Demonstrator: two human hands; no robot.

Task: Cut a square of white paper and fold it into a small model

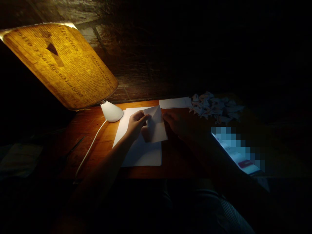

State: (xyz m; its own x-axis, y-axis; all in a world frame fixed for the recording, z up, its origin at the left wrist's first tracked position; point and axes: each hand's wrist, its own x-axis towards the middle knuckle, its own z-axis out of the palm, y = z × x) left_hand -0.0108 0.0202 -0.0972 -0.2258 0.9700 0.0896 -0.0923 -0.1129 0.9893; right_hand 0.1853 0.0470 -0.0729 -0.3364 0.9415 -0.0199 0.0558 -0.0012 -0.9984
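The left hand [136,122] pinches the left edge of a creased piece of white paper [157,128] between its thumb and fingers. The right hand [173,122] is at the opposite edge of that paper, its fingers curled; it lies in shadow, so I cannot tell whether it grips the edge or only touches it. The paper is held up at a tilt, with crease lines running across it, above a stack of white sheets [143,155] lying on the wooden table [138,172].

Just behind the held paper, toward the wall, lies a smaller stack of cut paper [175,103]. To its right, a heap of folded paper pieces [214,107] spreads into the dimmer part of the table, their pointed corners sticking out. Nearer the right forearm lies a phone [240,156] with a lit screen, much of it covered by blurred blocks.

On the left stands a desk lamp [111,112] with a white base and a glowing, tilted shade [63,65] printed like newspaper. Its white cord [90,151] runs to the front edge, beside a thin dark object [76,144] too dim to identify. Behind, lamplight catches a brick or stone wall [126,58].
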